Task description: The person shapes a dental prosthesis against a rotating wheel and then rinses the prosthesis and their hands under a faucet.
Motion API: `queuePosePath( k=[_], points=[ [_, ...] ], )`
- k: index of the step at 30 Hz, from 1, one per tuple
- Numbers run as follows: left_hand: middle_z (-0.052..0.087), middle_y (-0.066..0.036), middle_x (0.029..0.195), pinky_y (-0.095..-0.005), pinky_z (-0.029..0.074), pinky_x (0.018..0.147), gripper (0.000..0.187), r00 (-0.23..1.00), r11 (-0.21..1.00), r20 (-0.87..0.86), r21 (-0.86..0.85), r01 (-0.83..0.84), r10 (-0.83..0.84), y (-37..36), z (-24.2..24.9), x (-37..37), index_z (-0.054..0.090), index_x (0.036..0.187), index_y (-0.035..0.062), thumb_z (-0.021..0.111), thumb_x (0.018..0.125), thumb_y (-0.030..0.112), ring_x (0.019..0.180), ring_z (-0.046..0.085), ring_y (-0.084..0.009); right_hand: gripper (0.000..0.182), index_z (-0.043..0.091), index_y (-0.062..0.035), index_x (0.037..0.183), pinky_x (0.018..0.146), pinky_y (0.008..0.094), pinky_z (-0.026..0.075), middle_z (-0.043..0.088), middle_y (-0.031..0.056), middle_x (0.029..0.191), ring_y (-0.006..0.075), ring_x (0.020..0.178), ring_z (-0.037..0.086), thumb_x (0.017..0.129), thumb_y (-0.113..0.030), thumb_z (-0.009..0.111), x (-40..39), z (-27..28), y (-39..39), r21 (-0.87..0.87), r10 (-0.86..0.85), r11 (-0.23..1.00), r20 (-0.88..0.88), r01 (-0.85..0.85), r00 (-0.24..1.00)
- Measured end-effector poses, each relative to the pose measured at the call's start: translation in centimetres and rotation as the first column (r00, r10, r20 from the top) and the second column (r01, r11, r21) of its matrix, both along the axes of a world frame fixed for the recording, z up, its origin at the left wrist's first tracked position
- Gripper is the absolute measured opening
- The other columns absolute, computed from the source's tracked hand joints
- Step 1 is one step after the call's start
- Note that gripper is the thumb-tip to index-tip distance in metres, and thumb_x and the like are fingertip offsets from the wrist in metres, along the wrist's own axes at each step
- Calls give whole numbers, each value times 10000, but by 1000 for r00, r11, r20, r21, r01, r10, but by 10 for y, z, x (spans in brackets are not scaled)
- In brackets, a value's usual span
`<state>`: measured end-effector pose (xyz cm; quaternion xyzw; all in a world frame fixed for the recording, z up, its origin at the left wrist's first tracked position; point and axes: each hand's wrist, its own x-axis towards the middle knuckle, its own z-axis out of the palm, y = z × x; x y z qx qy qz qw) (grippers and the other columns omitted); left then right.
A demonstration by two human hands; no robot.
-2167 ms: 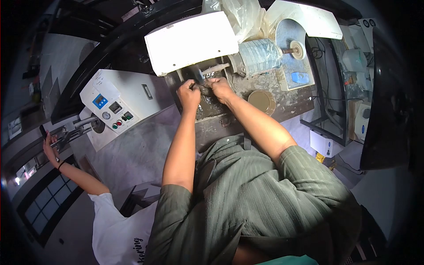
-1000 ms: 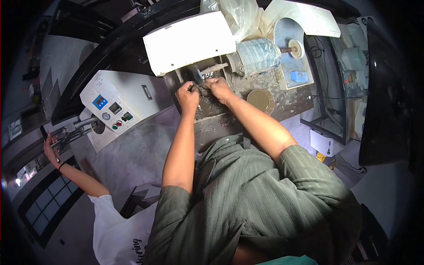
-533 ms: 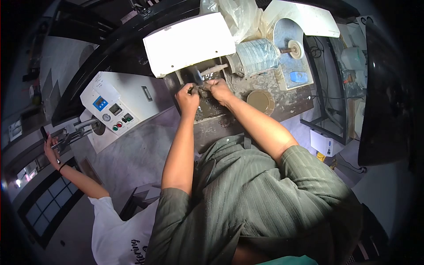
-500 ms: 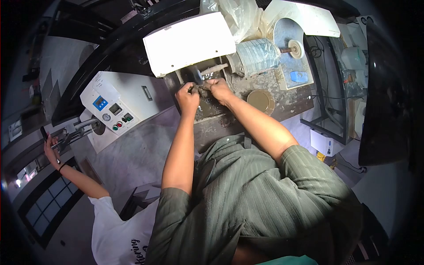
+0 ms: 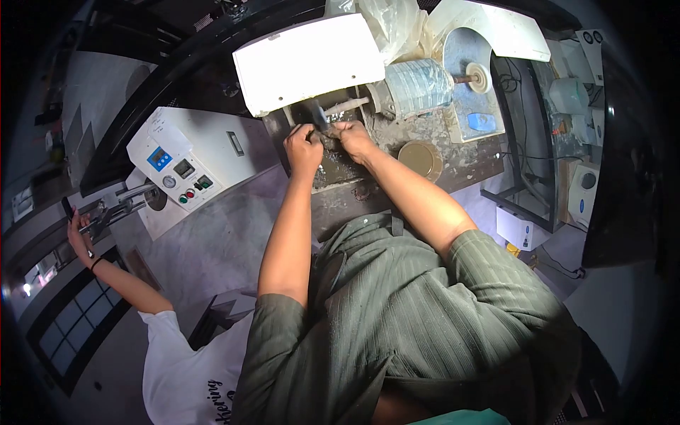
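My left hand (image 5: 304, 147) and my right hand (image 5: 355, 142) are both closed, close together over the wet, muddy trough (image 5: 336, 172). Between their fingertips is a small, mud-coloured piece; its kind is hidden by the fingers. It is held at a dark, blurred wheel (image 5: 320, 117) on the left shaft (image 5: 347, 108) of a bench polishing motor (image 5: 418, 85). Clear plastic wraps the motor's body. A white hood (image 5: 308, 60) covers the space above the wheel. Right of my right hand stands a round bowl (image 5: 419, 161) of brownish slurry.
A white buffing wheel (image 5: 478, 78) sits on the motor's other shaft, above a tray holding a blue block (image 5: 482, 122). To the left is a white machine (image 5: 188, 159) with buttons and a gauge. Another person's hand (image 5: 79, 234) is raised there, holding a dark object.
Both hands stay at the wheel, with only a slight shift of the fingers around the small piece. The whole view has moved a little. The other person's hand remains raised.
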<state>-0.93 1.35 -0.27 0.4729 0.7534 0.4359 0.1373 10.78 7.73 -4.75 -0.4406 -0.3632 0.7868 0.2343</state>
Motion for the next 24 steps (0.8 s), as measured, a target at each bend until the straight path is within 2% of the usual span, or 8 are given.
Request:
queuePosePath(
  k=[2,6,8,12,14,18,20,24],
  points=[
    [611,-165,740,-374,463,651,115,1000,999,-22,-53,-14,13,3,2,1,609,746,-4,551,646,5,691,602,-339,103,671,17,862,619,215,430,653,35,800,83,677,546,813,-15,586,1,-1,2,1,-7,1000,12,7,1000],
    [604,-165,722,-379,457,650,109,998,999,44,-16,-41,41,0,-5,3,607,743,1,554,650,21,684,593,-348,111,669,21,876,626,217,433,655,46,809,89,678,547,817,-21,584,2,3,2,-9,15,1000,42,-15,999],
    [612,-156,719,-382,457,654,111,998,997,-36,-50,-62,61,2,-8,4,613,747,9,557,656,36,676,594,-344,115,667,20,880,620,222,433,656,47,810,94,671,546,825,-40,586,0,-1,3,8,8,1000,41,-8,999],
    [616,-150,711,-387,454,658,111,994,997,-85,-42,-67,63,0,-4,4,619,747,16,564,657,50,663,590,-346,116,667,19,875,609,229,430,655,44,801,96,660,542,831,-58,592,1,0,6,-36,37,999,32,-36,999],
    [622,-152,732,-386,454,659,115,998,998,20,-33,-61,61,-6,-5,5,623,751,18,564,658,50,668,591,-346,117,671,14,862,599,232,426,654,39,786,92,651,537,835,-69,593,3,-2,3,-35,49,998,27,-48,998],
    [623,-154,742,-379,460,657,113,996,996,-40,-45,-82,80,-1,0,7,623,751,15,558,659,30,683,601,-336,114,674,12,850,596,227,422,652,32,777,84,651,534,834,-71,596,2,1,5,-14,8,1000,40,-7,999],
    [626,-159,753,-373,463,650,113,999,999,10,-24,-46,46,-7,2,6,621,753,7,552,665,12,696,607,-332,131,647,33,916,675,217,439,655,55,860,99,729,569,839,-21,555,5,1,4,30,103,994,57,-105,993],
    [626,-159,745,-371,465,652,112,991,995,116,67,-68,60,-13,1,10,620,755,1,551,667,5,699,611,-329,125,647,34,903,676,216,438,653,47,849,96,724,567,835,-14,554,6,11,0,19,132,991,8,-132,991]
  ],
)
